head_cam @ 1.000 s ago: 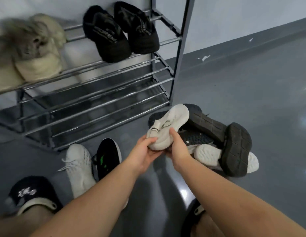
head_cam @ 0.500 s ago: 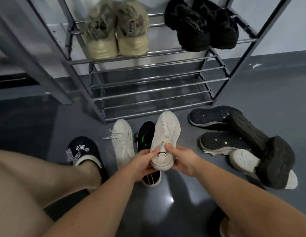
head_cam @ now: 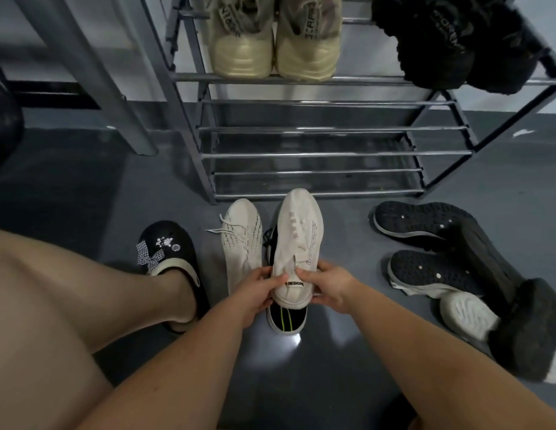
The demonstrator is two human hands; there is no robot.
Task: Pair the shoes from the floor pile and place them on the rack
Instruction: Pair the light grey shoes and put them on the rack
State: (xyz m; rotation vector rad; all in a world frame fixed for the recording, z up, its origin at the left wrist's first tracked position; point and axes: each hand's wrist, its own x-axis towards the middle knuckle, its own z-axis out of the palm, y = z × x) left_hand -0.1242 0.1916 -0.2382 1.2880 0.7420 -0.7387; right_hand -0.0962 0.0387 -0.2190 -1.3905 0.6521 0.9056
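I hold a white knit sneaker [head_cam: 298,240] upright by its heel, toe pointing toward the rack. My left hand [head_cam: 255,290] grips the heel's left side and my right hand [head_cam: 328,285] grips its right side. Its matching white sneaker [head_cam: 241,243] lies on the floor just to the left. Under the held shoe lies a black shoe with green stripes [head_cam: 286,318], mostly hidden. The metal shoe rack [head_cam: 332,155] stands ahead; a beige pair [head_cam: 273,41] and a black fuzzy pair [head_cam: 450,41] sit on an upper shelf.
A pile at the right holds two dark sneakers sole-up [head_cam: 425,225], a white sole [head_cam: 469,315] and a black fuzzy shoe [head_cam: 525,330]. My left foot wears a black clog with a checked bow [head_cam: 168,256]. The rack's lower shelves hold no shoes. A grey leg [head_cam: 93,72] slants at left.
I have carried the white sneaker from the right pile leftward, turned it toe-forward, and brought it beside its match in front of the rack. The view swung left and closer.
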